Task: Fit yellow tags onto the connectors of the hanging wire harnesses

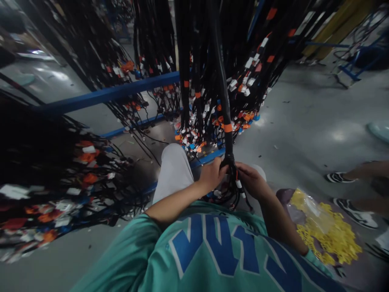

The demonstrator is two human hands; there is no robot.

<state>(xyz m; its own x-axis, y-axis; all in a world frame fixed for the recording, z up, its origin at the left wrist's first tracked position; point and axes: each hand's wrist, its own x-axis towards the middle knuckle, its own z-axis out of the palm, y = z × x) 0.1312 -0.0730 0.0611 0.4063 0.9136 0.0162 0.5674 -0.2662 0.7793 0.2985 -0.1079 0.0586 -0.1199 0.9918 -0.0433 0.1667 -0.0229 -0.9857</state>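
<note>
A thick black wire harness (223, 93) hangs down to my lap, with an orange tape band (227, 128) around it. Below the band it splits into thin black wires with small white connectors (238, 184). My left hand (212, 173) is closed on the harness from the left, where the branches begin. On the other side, my right hand (249, 177) pinches at the branch wires, its fingertips partly hidden behind them. Whether a small part sits between those fingertips, I cannot make out.
Many more harnesses with white and orange connectors hang from a blue metal rack (115, 92) ahead and to the left. Yellow plastic parts (331, 231) lie in a bag at the right. Another person's shoes (354, 211) are beside them.
</note>
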